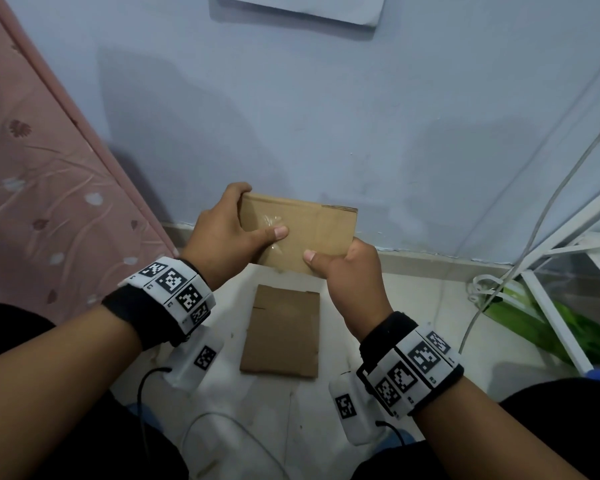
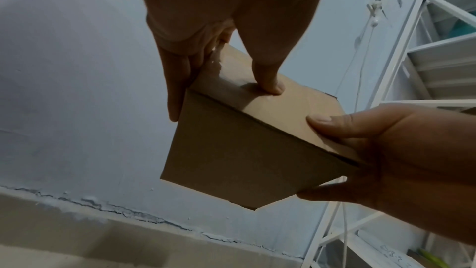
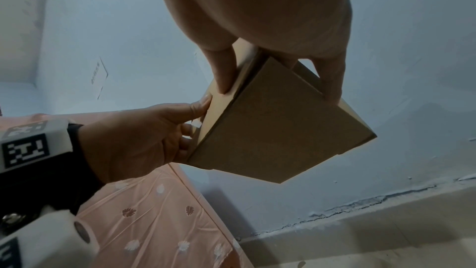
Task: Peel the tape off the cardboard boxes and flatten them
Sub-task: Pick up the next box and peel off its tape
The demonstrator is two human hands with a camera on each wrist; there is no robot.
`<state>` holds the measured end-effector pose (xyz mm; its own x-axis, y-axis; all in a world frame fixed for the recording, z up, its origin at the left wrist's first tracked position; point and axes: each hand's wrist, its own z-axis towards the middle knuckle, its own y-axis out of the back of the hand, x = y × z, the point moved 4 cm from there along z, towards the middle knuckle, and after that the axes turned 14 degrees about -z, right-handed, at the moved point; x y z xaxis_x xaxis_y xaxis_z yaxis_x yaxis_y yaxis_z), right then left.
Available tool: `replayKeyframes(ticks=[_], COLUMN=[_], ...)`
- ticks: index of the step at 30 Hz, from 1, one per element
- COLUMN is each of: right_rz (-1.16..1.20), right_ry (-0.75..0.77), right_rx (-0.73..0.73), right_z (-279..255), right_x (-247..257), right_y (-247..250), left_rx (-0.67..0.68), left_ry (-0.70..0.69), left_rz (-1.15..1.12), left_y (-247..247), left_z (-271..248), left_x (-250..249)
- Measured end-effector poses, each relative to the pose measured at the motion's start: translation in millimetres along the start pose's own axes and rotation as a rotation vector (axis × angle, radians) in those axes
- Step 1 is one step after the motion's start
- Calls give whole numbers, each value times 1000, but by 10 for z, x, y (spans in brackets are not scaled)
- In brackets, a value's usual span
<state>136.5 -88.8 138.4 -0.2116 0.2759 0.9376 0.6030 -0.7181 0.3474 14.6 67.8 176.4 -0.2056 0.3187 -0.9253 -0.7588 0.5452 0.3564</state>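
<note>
Both hands hold a small brown cardboard box [image 1: 309,230] up in front of the blue wall. My left hand [image 1: 229,230] grips its left end, thumb pressed on the top face beside a patch of clear tape [image 1: 271,221], fingers wrapped behind. My right hand [image 1: 347,271] pinches the near right corner, thumb on top. In the left wrist view the box [image 2: 239,160] shows its shaded underside; in the right wrist view the box [image 3: 278,129] hangs tilted between the two hands. A flattened cardboard piece [image 1: 281,332] lies on the floor below.
A pink flowered mattress [image 1: 32,185] leans at the left. A white metal rack [image 1: 551,289] with cables and a green item [image 1: 541,323] stands at the right. A white cable [image 1: 205,427] runs across the pale floor between my knees.
</note>
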Motion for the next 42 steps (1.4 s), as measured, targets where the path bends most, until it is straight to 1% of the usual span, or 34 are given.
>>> replayKeyframes(ticks=[5,7,11,13,18,29,32,35,42], right_rz=[4,11,-8,-21,-17,29,14,11,8], right_ry=[-20,-29,-31,-23,-33,-62,-69,-82,-94], right_rx=[-8,-3,0,2,2,7,-4,-16,-4], right_z=[25,30,27,31,30,34,45,57,47], right_x=[-17,-23,-37,-34,-19,-19,-35,-52,-37], right_y=[-1,-10,-36,-44,-71,-31,-12,-27,-37], left_rx=[22,50,100,82,12,40,24,6,28], left_ry=[-30,-29,35,71,23,-8,2,42,11], left_rz=[6,27,15,-17,13,-5,-36,-96,18], left_y=[13,16,-4,-14,25,28,6,6,-21], left_z=[-7,-10,-53,-76,-36,14,17,45,2], left_x=[-6,0,0,-1,4,76,80,88,80])
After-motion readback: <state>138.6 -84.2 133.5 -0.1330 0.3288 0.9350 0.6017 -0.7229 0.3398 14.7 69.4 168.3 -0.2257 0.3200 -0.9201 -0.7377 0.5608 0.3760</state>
